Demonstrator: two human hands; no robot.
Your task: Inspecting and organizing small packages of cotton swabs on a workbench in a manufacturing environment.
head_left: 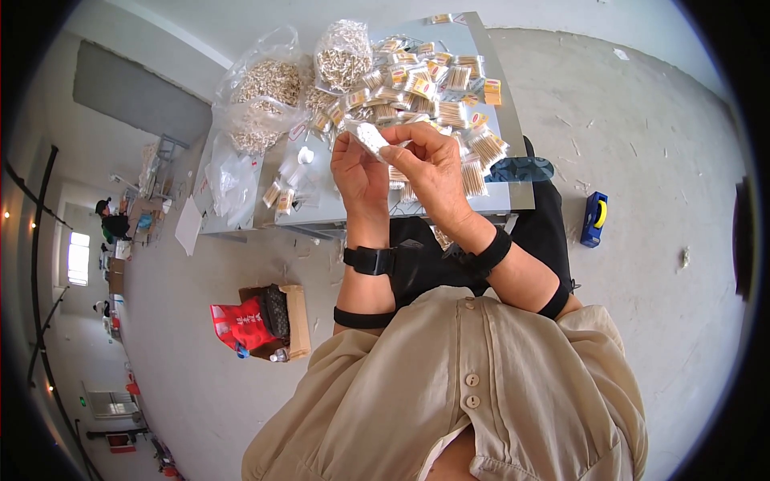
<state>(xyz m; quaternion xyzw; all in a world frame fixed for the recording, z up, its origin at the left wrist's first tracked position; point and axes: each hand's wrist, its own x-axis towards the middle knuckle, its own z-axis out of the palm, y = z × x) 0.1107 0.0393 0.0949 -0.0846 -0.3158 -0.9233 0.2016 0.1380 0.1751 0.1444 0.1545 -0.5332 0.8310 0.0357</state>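
Fingers of the left hand (358, 178) and right hand (437, 170) pinch a clear swab packet (370, 139), upper centre. Around are a grey table (514, 144), swab bags (269, 83) upper left, a white-lettered red bag (241, 323) lower left, and orange-labelled packets (419, 83) partly behind the hands.

the head-worn fisheye looks down, from near, on left hand (357, 172), right hand (433, 168) and table (511, 128).

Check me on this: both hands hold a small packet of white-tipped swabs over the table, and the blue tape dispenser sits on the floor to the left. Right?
One thing is wrong: the head view shows the blue tape dispenser on the floor to the right. The left hand and right hand do hold the small packet.
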